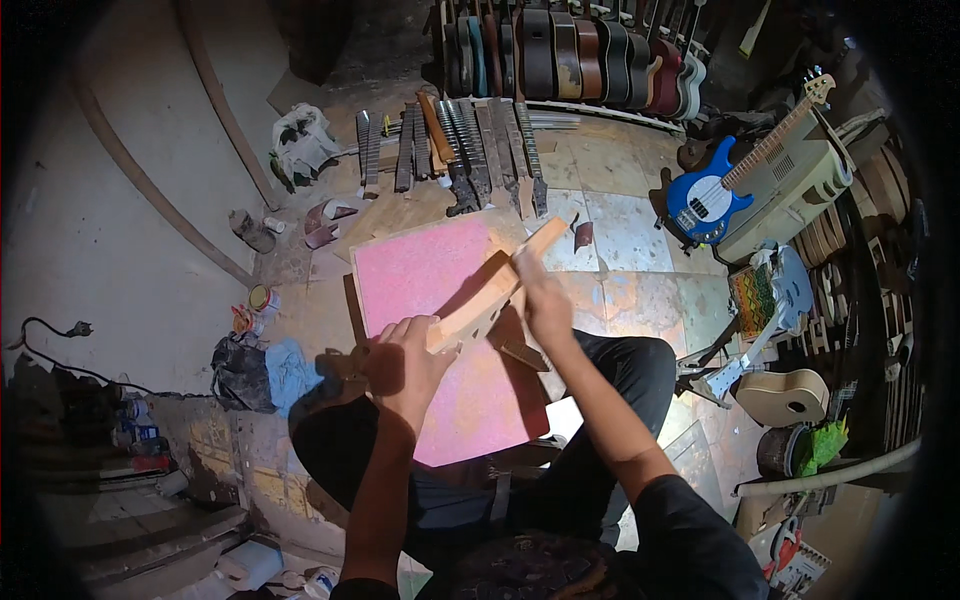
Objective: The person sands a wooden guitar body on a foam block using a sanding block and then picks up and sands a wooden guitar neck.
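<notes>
A pale wooden guitar neck (480, 305), with a row of dark holes along one edge, slants up to the right above a pink-topped board (430, 270). My left hand (403, 362) is closed around its near end, fingers over the top. My right hand (546, 305) is on the upper part of the neck, its fingers bent and blurred by motion; what lies under them is hidden. Below the right wrist, a short wooden piece (525, 353) shows over the board.
Several fretted necks (485, 150) lie beyond the board, before a rack of guitar bodies (590, 65). A blue bass guitar (708, 195) leans at the right, above an unpainted guitar body (783, 397). Dark and blue bags (290, 375) and a tin (263, 298) stand at the left.
</notes>
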`<state>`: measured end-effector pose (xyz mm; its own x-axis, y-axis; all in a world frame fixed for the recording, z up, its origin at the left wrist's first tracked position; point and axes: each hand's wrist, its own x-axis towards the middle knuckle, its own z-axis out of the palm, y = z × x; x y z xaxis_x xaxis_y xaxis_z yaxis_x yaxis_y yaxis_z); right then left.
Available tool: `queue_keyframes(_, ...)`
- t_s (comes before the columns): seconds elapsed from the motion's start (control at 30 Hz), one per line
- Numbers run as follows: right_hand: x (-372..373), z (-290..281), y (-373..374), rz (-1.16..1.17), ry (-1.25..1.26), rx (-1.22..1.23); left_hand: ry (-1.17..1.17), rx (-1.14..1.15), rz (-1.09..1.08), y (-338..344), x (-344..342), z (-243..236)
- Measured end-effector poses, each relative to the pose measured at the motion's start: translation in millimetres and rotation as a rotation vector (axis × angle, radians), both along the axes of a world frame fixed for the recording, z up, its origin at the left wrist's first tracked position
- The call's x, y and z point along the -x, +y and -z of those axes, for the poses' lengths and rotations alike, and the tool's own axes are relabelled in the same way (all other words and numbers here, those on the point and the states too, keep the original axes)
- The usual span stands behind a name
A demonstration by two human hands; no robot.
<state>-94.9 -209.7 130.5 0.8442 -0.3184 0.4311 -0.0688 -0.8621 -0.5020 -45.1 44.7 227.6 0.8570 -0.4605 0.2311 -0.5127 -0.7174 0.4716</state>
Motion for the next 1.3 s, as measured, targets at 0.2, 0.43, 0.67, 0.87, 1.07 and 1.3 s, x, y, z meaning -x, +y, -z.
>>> queue_keyframes(0.2, 8.5, 12.4, 2.1, -0.182, -0.008, 0.027, 0.041, 0.0, -0.01, -3.0, -0.4, -5.9)
queue_keyframes(0.43, -16.1, -2.2, -63.0, 0.016, 0.24, 0.141, -0.003, 0.041, 0.002, -2.4, -10.1, -2.1)
queue_keyframes(0.67, -8.3, 38.0, -64.3, -0.3, 0.257, 0.321, -0.004, 0.075, 0.027, -5.1, -18.8, 0.5)
queue_keyframes(0.87, -20.3, 25.9, -41.3, 0.001, 0.1, 0.005, -0.011, 0.056, 0.005, -3.2, -14.1, 1.2)
queue_keyframes(1.07, -19.2, 0.9, -80.3, 0.007, 0.286, 0.241, -0.005, 0.034, 0.012, -2.0, -9.7, -0.4)
queue_keyframes(1.3, 3.1, -10.1, -12.7, -0.324, 0.088, 0.129, 0.004, 0.158, 0.019, 2.3, -9.5, 4.0)
